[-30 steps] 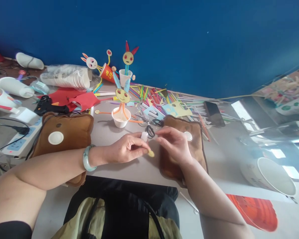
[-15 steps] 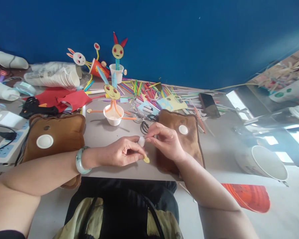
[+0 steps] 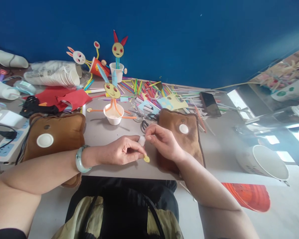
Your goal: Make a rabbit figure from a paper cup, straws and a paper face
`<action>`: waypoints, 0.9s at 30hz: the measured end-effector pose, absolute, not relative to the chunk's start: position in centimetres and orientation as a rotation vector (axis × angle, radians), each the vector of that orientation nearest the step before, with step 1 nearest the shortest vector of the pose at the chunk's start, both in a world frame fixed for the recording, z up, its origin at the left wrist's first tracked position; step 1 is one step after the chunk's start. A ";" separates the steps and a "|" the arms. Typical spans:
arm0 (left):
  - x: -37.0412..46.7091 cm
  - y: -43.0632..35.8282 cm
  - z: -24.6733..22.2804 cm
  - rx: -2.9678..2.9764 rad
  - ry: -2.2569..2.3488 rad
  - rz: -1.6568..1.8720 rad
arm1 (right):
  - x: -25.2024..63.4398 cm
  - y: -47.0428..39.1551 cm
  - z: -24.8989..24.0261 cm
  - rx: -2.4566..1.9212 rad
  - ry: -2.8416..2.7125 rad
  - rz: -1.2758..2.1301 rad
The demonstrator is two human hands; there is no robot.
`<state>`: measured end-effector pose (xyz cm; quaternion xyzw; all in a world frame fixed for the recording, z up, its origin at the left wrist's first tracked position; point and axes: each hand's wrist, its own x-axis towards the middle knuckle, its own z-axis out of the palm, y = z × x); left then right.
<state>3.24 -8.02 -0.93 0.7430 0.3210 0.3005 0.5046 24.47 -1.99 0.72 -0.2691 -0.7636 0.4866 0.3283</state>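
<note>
My left hand is closed, its thumb and fingers pinching a small yellow paper disc with a mark drawn on it. A small white roundish piece, too blurred to name, sits at its index fingertip. Just right of that piece, my right hand is closed in a pinch; whatever lies between its fingertips is too small to make out. Beyond the hands stands a white paper cup figure with a yellow smiling face, blue ears and orange arms. Black-handled scissors lie behind my right hand.
Brown cushioned pads lie on both sides. Coloured sticks and paper scraps litter the back by the blue wall. A phone lies right of them. A glue gun and power strip are left, a white bucket right.
My right fingertips have drawn slightly away to the right from the white piece, and its fingers have curled more. My left hand stays nearly in place with the yellow disc.
</note>
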 end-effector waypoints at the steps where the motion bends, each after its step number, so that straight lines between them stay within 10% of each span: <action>1: 3.2 -8.0 -0.9 1.792 0.773 0.726 | 24.4 -2.0 0.8 -0.718 -1.986 1.302; 27: 3.5 -8.0 -1.5 1.855 0.848 0.769 | 24.5 -2.1 0.9 -0.603 -2.153 0.862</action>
